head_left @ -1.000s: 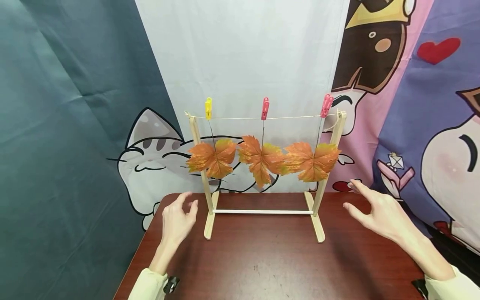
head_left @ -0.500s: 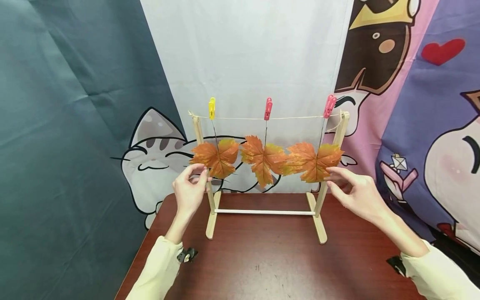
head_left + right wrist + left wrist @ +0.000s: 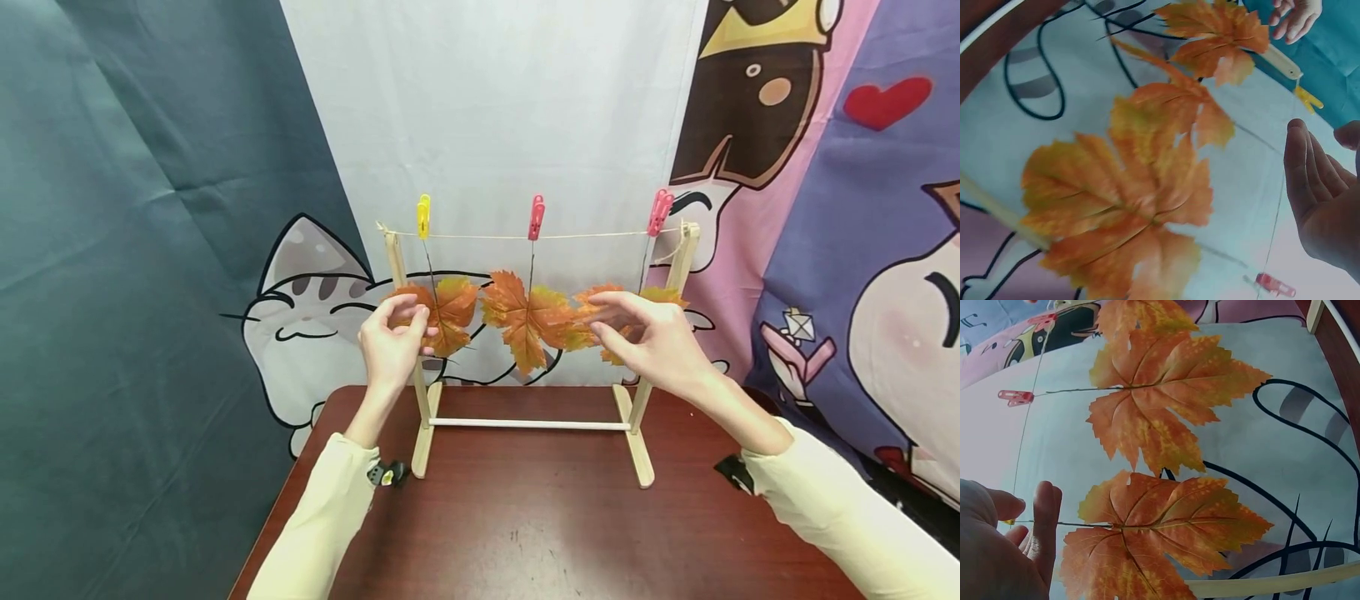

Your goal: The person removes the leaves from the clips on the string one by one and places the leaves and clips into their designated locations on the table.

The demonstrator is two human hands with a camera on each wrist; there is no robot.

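Observation:
Three orange artificial maple leaves hang by dark stems from a string on a wooden stand (image 3: 641,400). A yellow clothespin (image 3: 423,217) holds the left leaf (image 3: 456,310); a pink clothespin (image 3: 536,218) holds the middle leaf (image 3: 527,321). At the right, another pink clothespin (image 3: 659,212) holds the right leaf (image 3: 1129,206). My left hand (image 3: 392,342), loosely bent, is in front of the left leaf; the left wrist view shows nothing held. My right hand (image 3: 660,342) is in front of the right leaf and partly hides it. Its fingers hold nothing in the right wrist view.
The stand, with its white crossbar (image 3: 525,424), is at the far edge of a brown table (image 3: 525,517). Behind it hangs a cloth backdrop (image 3: 495,108) with cartoon animals. The string (image 3: 480,237) runs between the two posts.
Both hands have risen from low beside the stand and moved inward in front of the outer leaves, the right hand further. The clothespins and leaves hang as before; the view has shifted slightly.

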